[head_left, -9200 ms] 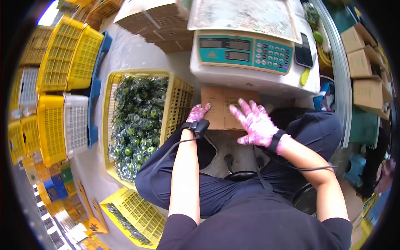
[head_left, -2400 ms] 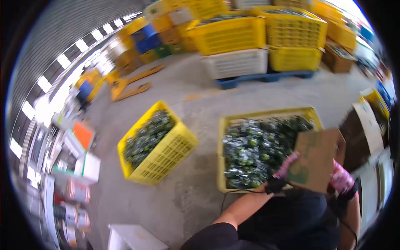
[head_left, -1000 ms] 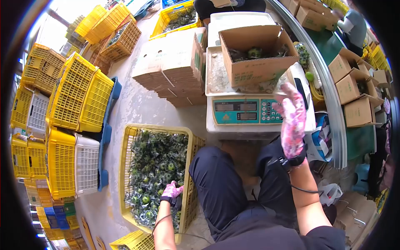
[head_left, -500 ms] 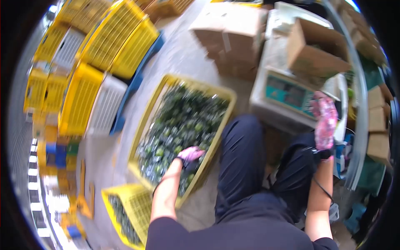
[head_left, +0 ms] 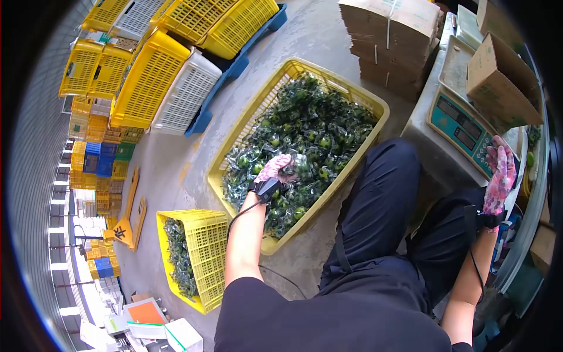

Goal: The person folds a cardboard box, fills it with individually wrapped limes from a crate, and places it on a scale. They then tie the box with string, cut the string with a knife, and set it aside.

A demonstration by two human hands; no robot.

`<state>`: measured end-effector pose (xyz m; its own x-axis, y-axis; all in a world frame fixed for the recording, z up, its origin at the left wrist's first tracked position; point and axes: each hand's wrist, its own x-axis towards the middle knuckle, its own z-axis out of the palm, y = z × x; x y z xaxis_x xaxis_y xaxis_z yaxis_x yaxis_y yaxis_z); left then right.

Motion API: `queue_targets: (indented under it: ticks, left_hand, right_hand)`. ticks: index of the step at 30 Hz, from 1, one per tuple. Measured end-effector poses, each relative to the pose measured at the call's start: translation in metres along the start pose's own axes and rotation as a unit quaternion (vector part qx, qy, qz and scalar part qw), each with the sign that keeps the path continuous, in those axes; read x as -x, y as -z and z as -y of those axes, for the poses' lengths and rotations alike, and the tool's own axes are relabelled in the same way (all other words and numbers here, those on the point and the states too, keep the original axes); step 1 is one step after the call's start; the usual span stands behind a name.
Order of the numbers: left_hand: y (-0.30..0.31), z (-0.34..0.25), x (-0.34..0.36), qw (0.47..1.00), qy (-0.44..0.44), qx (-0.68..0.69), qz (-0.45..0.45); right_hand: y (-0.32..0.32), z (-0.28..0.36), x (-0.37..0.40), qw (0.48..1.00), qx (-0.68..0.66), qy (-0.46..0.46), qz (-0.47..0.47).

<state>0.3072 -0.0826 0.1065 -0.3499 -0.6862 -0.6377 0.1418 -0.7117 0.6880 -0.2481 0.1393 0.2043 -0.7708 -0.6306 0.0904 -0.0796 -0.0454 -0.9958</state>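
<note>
My left hand, in a pink patterned glove, reaches into a yellow crate on the floor and closes on a clear bag of green fruit among many such bags. My right hand, also gloved, rests flat with fingers apart on the front edge of a white weighing scale, beside its keypad. An open cardboard box stands on the scale's platform. My dark trousers fill the space between the crate and the scale.
A second yellow crate with bagged fruit sits at my lower left. Flattened cartons are stacked behind the big crate. Stacked yellow and white crates on a blue pallet line the far left. Concrete floor lies between them.
My head has turned left and down toward the crate. My left hand has moved further into the fruit bags and closed on one. My right hand has stayed at the scale.
</note>
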Motion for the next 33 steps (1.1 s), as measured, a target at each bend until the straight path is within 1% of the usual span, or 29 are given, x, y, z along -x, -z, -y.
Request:
queue_targets:
  ticks: [1, 2, 3, 4, 6, 7, 8, 9, 10, 11, 12, 13, 14, 15, 16, 17, 18, 19, 20, 21, 23, 24, 25, 27, 28, 29, 31, 32, 33]
  left_hand:
    - [-0.006, -0.002, 0.002, 0.999, -0.025, 0.029, -0.035]
    - [-0.015, -0.002, 0.003, 0.994, -0.020, 0.069, -0.081]
    - [-0.015, 0.000, -0.005, 0.989, -0.022, 0.123, -0.080]
    - [-0.029, -0.004, -0.004, 0.989, -0.024, 0.131, -0.057]
    - [-0.094, -0.021, 0.013, 0.985, -0.029, 0.168, 0.024]
    - [-0.127, -0.027, 0.014, 0.979, -0.014, 0.191, 0.069]
    - [-0.152, -0.031, 0.009, 0.978, 0.017, 0.178, 0.112]
    - [-0.179, -0.035, 0.005, 0.973, 0.047, 0.162, 0.156]
    - [-0.213, -0.034, 0.007, 0.968, 0.043, 0.170, 0.182]
    - [-0.246, -0.037, 0.021, 0.960, 0.036, 0.178, 0.214]
    - [-0.254, -0.028, 0.009, 0.957, -0.046, 0.085, 0.274]
    - [-0.263, -0.022, -0.007, 0.932, -0.133, -0.004, 0.338]
    - [-0.285, -0.036, 0.000, 0.890, 0.025, 0.144, 0.432]
    - [-0.309, -0.050, 0.017, 0.801, 0.192, 0.273, 0.497]
    - [-0.337, -0.044, 0.027, 0.860, 0.150, 0.319, 0.369]
    - [-0.341, -0.037, 0.017, 0.767, 0.169, 0.358, 0.506]
    - [-0.363, -0.041, 0.030, 0.814, 0.130, 0.316, 0.470]
    - [-0.382, -0.043, 0.045, 0.858, 0.086, 0.275, 0.425]
    - [-0.392, -0.040, 0.041, 0.856, 0.088, 0.276, 0.429]
    - [-0.399, -0.037, 0.033, 0.860, 0.094, 0.254, 0.433]
    - [-0.409, -0.031, 0.025, 0.866, 0.121, 0.236, 0.425]
    - [-0.410, -0.028, 0.024, 0.864, 0.131, 0.234, 0.426]
    - [-0.411, -0.025, 0.023, 0.863, 0.141, 0.232, 0.427]
    - [-0.407, -0.023, 0.016, 0.857, 0.143, 0.241, 0.432]
    - [-0.402, -0.022, 0.011, 0.864, 0.137, 0.247, 0.417]
    - [-0.395, -0.021, 0.006, 0.871, 0.133, 0.254, 0.398]
    - [-0.387, -0.023, 0.000, 0.889, 0.113, 0.246, 0.370]
    - [-0.386, -0.028, -0.001, 0.897, 0.106, 0.235, 0.360]
    - [-0.386, -0.033, -0.001, 0.904, 0.102, 0.222, 0.350]
  right_hand:
    - [0.000, -0.007, -0.001, 1.000, 0.006, 0.013, 0.018]
    - [-0.002, -0.012, -0.003, 0.999, 0.014, 0.027, 0.034]
    - [-0.015, -0.006, 0.004, 0.999, 0.024, 0.010, 0.036]
    - [-0.046, 0.021, 0.021, 0.999, 0.020, 0.023, 0.043]
    - [-0.099, 0.054, 0.045, 0.986, 0.024, 0.074, 0.148]
    - [-0.126, 0.063, 0.062, 0.975, -0.047, 0.056, 0.209]
    - [-0.144, 0.076, 0.066, 0.936, 0.082, 0.186, 0.287]
    - [-0.164, 0.078, 0.070, 0.877, 0.233, 0.288, 0.307]
    - [-0.179, 0.072, 0.072, 0.861, 0.245, 0.302, 0.327]
    - [-0.189, 0.066, 0.067, 0.837, 0.261, 0.349, 0.330]
    - [-0.190, 0.056, 0.055, 0.816, 0.282, 0.376, 0.336]
    - [-0.181, 0.062, 0.044, 0.816, 0.304, 0.370, 0.323]
    - [-0.166, 0.073, 0.035, 0.833, 0.292, 0.345, 0.319]
    - [-0.148, 0.083, 0.023, 0.848, 0.277, 0.323, 0.315]
    - [-0.128, 0.092, 0.010, 0.863, 0.266, 0.343, 0.259]
    - [-0.112, 0.100, 0.003, 0.875, 0.246, 0.361, 0.208]
    - [-0.091, 0.117, -0.019, 0.844, 0.260, 0.448, 0.140]
    - [-0.072, 0.131, -0.037, 0.847, 0.259, 0.463, 0.034]
    - [-0.062, 0.142, -0.046, 0.947, 0.088, 0.309, -0.011]
    - [-0.040, 0.142, -0.080, 0.917, 0.181, 0.347, -0.080]
    - [-0.014, 0.146, -0.118, 0.838, 0.341, 0.404, -0.133]
    - [-0.003, 0.133, -0.132, 0.843, 0.390, 0.364, -0.074]
    - [0.005, 0.123, -0.136, 0.794, 0.468, 0.385, -0.049]
    - [0.009, 0.109, -0.135, 0.793, 0.446, 0.409, -0.075]
    - [0.008, 0.111, -0.133, 0.812, 0.368, 0.447, -0.079]
    - [0.013, 0.113, -0.126, 0.857, 0.324, 0.391, -0.088]
    - [0.026, 0.114, -0.124, 0.894, 0.243, 0.369, -0.072]
    - [0.032, 0.117, -0.119, 0.910, 0.228, 0.334, -0.084]
    - [0.043, 0.116, -0.125, 0.913, 0.200, 0.345, -0.081]
